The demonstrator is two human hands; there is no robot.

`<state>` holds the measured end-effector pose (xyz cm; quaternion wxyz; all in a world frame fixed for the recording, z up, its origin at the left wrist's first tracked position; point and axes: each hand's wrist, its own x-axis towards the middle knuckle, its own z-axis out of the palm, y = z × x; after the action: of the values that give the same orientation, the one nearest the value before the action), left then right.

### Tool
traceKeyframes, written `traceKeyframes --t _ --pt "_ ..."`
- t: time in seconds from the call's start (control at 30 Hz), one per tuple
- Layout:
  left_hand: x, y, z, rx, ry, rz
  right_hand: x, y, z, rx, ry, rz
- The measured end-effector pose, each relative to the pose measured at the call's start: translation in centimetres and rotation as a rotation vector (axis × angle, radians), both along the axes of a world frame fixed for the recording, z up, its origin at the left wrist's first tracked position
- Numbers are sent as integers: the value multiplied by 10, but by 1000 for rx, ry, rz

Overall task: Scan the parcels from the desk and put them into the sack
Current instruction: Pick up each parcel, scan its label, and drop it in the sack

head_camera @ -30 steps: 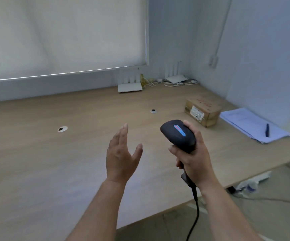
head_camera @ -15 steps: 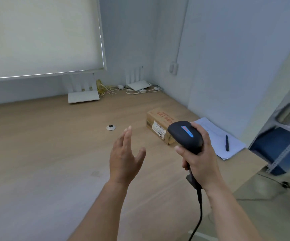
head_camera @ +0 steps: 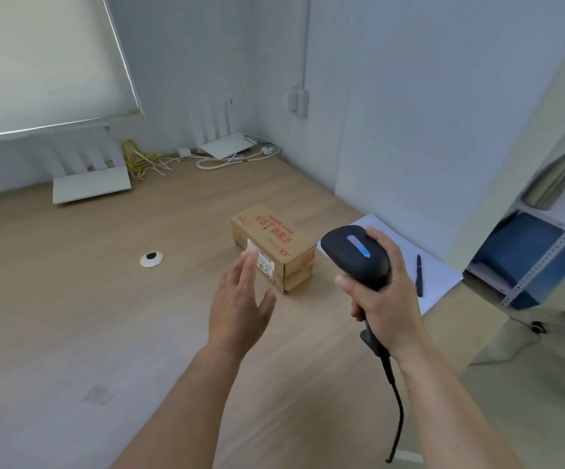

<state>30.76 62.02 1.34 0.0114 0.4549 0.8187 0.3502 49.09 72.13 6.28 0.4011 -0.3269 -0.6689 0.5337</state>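
Since a second ago your view has swung right and closed in, so the brown cardboard parcel with red print and a white label (head_camera: 276, 247) now sits near the middle of the view instead of off at the right, and your left hand (head_camera: 240, 301) has come forward until its fingertips overlap the label side. You are at the reach-and-scan step for what looks like the only parcel left on the pale wooden desk (head_camera: 71, 316); no sack is in view, so you will have to turn to find it afterwards. Your left hand is spread flat with straight fingers and the thumb out to the right, holding nothing; whether it already touches the box cannot be told. Your right hand (head_camera: 381, 292) is wrapped firmly round the handle of the black corded barcode scanner (head_camera: 355, 253), thumb on its left side, with the head pointing forward and left towards the parcel and the cable hanging below your wrist. Next, you probably need to grip or tilt the parcel so the white label faces the scanner head. To the right of the parcel lie white paper sheets (head_camera: 440, 275) with a dark pen (head_camera: 419, 275) on them.
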Motion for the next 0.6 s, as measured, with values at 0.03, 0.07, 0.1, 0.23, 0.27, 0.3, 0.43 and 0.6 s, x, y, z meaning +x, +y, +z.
traceKeyframes --t 0.03,0.07,0.1,0.23,0.27,0.3,0.43,0.6 --pt "0 10 -3 -25 5 -5 -3 12 -3 -2 -6 17" --pt "-1 20 -6 -54 5 -3 -7 24 -5 -5 -11 35" --pt "-2 30 -8 -82 3 5 -11 36 -8 -8 -14 56" --pt "-14 71 -14 -202 34 48 -27 85 -15 -37 -21 146" --pt "-19 80 -15 -245 46 65 -31 96 -17 -43 -25 169" --pt "-24 89 -16 -295 61 80 -35 108 -20 -44 -30 190" --pt "-38 118 -26 -496 144 72 -48 144 -33 -54 -44 254" --pt "-41 136 -35 -646 237 21 -56 170 -45 -87 -57 284"
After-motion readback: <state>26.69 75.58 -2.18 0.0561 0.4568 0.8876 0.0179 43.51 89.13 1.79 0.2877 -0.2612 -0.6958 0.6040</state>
